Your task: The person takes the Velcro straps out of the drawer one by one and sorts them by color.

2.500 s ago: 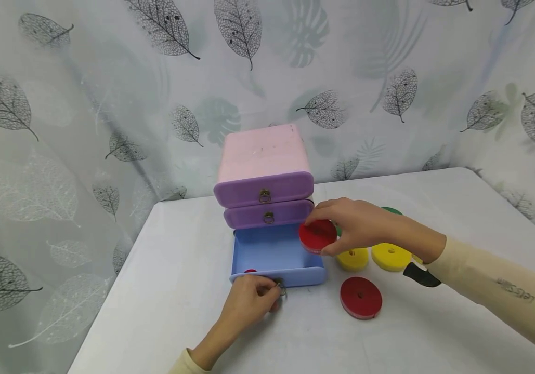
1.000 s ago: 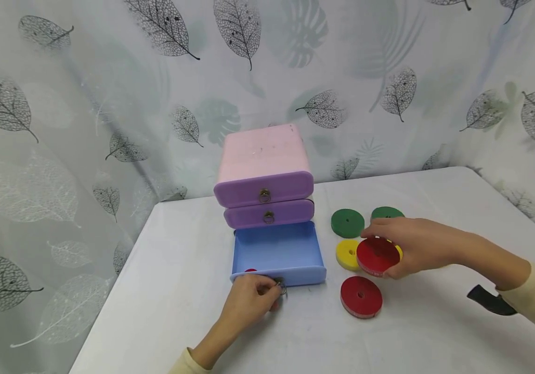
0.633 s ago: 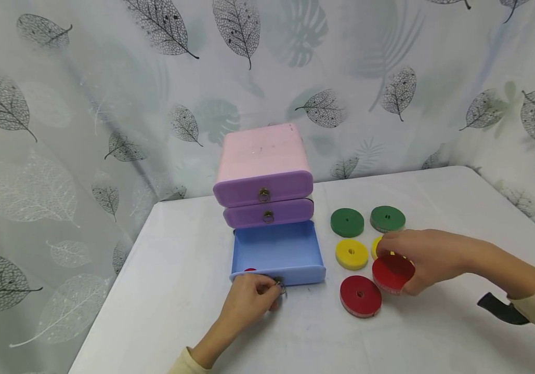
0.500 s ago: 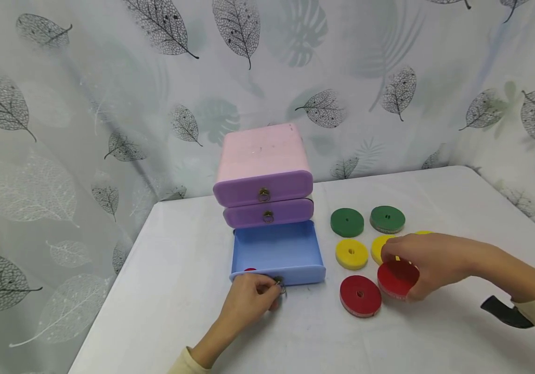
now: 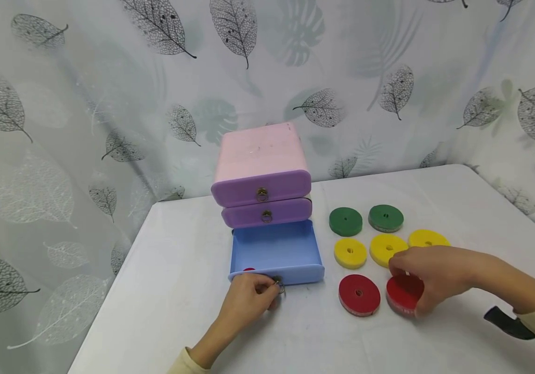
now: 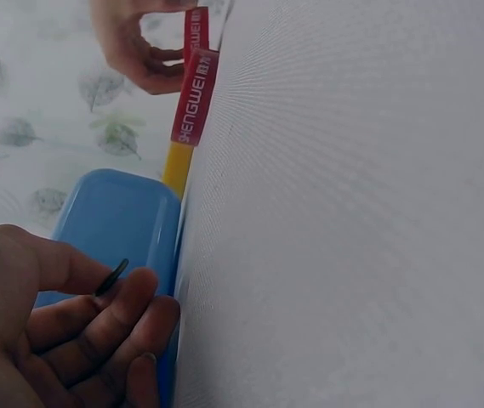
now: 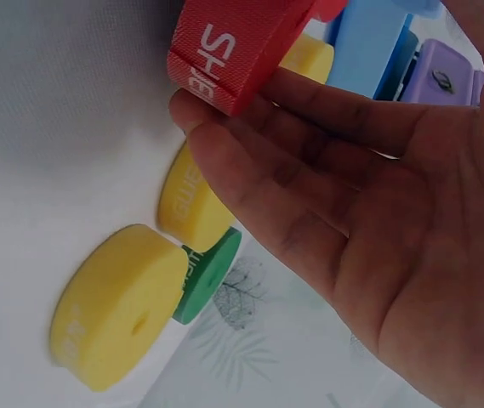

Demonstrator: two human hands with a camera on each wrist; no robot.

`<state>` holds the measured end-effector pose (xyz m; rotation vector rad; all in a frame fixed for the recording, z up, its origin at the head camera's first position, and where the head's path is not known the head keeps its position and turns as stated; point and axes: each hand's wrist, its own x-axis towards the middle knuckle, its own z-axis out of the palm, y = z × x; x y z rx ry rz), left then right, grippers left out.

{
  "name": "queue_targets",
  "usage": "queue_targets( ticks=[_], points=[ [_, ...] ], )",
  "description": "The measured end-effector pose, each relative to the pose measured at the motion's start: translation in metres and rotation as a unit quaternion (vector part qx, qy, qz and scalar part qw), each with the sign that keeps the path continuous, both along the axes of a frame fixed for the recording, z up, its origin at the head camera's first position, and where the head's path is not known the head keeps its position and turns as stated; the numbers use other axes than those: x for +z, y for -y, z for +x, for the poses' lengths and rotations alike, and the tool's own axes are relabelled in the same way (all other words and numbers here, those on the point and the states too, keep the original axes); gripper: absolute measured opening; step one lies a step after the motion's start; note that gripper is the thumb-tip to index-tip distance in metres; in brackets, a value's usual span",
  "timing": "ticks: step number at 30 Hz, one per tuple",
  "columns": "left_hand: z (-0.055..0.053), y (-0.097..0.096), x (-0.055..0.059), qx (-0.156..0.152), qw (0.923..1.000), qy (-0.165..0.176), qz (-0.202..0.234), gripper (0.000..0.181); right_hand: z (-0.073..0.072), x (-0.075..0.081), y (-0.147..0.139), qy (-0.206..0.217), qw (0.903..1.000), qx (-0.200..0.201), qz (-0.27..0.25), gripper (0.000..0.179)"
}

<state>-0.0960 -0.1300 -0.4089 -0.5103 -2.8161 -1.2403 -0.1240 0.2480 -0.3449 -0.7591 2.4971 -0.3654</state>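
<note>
My left hand pinches the ring pull of the open blue drawer at the bottom of the small drawer unit. Only a sliver of a red thing shows inside that drawer, behind its front wall. My right hand grips a red roll of tape by its edge, low over the table; whether the roll touches the cloth I cannot tell. Left of it lies a second red roll. In the right wrist view, fingers curl round the lettered rim of the held red roll.
Behind the right hand lie yellow rolls and green rolls, flat on the white table. Two purple drawers above the blue one are closed. A leaf-print curtain hangs behind.
My right hand has carried the red roll from beside the open drawer rightward and toward me, down beside the other red roll. The left hand has stayed on the ring pull.
</note>
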Motion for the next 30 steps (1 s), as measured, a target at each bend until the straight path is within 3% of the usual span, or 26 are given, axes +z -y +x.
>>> queue_targets(
  ticks=[14, 30],
  points=[
    [0.001, 0.0, 0.001, 0.007, 1.0, 0.005, -0.005, 0.022, 0.005, -0.007, 0.003, -0.027, 0.999, -0.02, 0.029, 0.074],
    [0.0, 0.001, 0.0, 0.009, 0.9999, 0.008, -0.006, 0.02, 0.013, -0.007, 0.01, -0.065, 0.9962, -0.013, 0.057, 0.082]
  ],
)
